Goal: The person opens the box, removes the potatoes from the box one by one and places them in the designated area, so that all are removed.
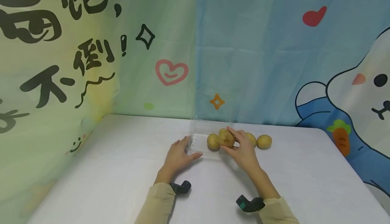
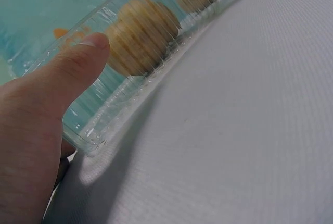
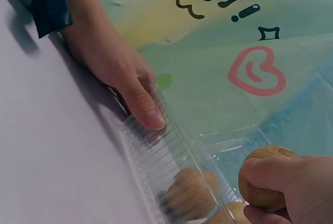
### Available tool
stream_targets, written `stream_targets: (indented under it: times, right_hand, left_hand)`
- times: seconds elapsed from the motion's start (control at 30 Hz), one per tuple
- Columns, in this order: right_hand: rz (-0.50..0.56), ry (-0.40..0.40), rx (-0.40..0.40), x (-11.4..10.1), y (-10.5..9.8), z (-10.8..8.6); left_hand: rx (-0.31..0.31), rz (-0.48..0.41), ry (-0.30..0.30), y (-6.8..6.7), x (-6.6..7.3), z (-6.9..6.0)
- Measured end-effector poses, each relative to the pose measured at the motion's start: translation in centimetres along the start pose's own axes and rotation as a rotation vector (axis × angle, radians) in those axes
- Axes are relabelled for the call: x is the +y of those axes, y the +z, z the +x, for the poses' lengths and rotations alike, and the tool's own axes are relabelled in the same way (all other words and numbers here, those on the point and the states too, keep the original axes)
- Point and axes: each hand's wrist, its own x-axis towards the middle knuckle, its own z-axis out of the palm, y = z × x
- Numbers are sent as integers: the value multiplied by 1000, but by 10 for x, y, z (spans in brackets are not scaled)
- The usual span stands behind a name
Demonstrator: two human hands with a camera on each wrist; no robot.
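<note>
A clear plastic box (image 1: 198, 152) sits on the table, its near wall ribbed in the left wrist view. My left hand (image 1: 180, 157) holds its left end, the thumb (image 2: 83, 60) on the near wall and the other fingers round the side. Between thumb and fingers my right hand (image 1: 243, 147) grips a potato (image 1: 226, 138) above the box. Another potato (image 1: 213, 142) lies inside; the left wrist view shows potato shapes (image 2: 138, 39) overlapping behind the ribbed wall. Right of the box are a potato (image 1: 251, 139), partly hidden by my right hand, and a further potato (image 1: 264, 141).
The white table (image 1: 128, 169) ends at a printed cloth backdrop (image 1: 259, 64) behind the box. A see-through lid (image 3: 234, 143) rises at the box's far side. Dark wrist devices (image 1: 250, 204) sit at both sleeves.
</note>
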Motion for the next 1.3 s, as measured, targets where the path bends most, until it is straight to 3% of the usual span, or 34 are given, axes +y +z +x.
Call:
stream_targets:
  times: [0.27, 0.53, 0.93, 1.3]
  right_hand:
    - [0, 12, 33, 5, -11, -10]
    - [44, 97, 62, 15, -18, -20]
    - [77, 16, 171, 24, -30, -30]
    - [96, 11, 254, 32, -42, -33]
  left_hand:
    - [-10, 1, 5, 0, 1, 2]
    - [-23, 12, 5, 1, 1, 2]
    - [-17, -6, -16, 1, 3, -2]
    - [0, -11, -21, 2, -2, -3]
